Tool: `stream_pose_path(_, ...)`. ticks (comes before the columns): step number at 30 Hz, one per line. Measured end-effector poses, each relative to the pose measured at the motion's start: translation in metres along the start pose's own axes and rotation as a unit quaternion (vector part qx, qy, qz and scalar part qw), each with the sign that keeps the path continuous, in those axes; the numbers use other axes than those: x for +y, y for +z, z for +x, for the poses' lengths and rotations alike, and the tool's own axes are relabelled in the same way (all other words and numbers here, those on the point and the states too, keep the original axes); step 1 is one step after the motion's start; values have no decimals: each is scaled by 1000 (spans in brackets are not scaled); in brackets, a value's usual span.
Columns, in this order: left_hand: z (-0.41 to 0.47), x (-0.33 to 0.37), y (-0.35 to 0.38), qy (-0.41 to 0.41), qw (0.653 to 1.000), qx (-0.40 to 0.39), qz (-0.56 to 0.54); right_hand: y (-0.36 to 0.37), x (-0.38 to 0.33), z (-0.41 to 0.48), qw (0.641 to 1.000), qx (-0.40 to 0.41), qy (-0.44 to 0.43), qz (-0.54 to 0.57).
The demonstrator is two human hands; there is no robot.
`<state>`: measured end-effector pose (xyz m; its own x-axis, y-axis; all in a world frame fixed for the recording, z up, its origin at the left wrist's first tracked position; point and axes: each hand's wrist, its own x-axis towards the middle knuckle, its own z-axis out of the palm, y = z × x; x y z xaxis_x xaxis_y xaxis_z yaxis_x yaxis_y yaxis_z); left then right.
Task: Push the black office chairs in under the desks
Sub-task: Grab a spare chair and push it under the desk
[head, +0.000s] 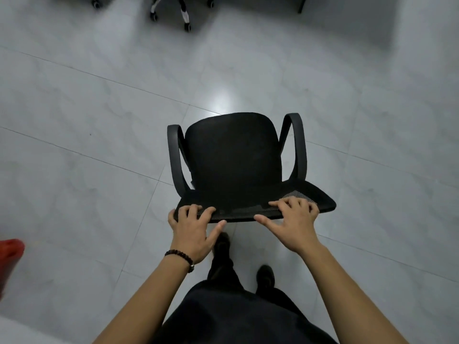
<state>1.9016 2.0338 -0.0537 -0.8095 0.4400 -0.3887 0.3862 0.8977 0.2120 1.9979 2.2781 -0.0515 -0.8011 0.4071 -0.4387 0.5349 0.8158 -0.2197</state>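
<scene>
A black office chair (233, 160) with two curved armrests stands on the tiled floor right in front of me, seen from above and behind. Both hands hold the top edge of its mesh backrest. My left hand (193, 229), with a bead bracelet at the wrist, grips the left end, fingers over the top and thumb underneath. My right hand (294, 219) grips the right half the same way. The chair's wheels are hidden under the seat.
The chrome wheeled base of another chair (173, 11) shows at the top edge, with one more castor (96, 3) to its left. A dark desk leg (301, 4) stands at the top right. A red object (10, 254) lies at the left edge. Grey floor tiles (99, 120) surround the chair.
</scene>
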Motion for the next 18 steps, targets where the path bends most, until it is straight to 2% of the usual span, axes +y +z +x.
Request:
stream_pose_path(9,164,14,-63,66,997,-14,31,-54,-10,116,998,15,61,21)
stream_pose_path(18,316,80,-105,57,997,-3,43,-132,31,274,998,47,45,5)
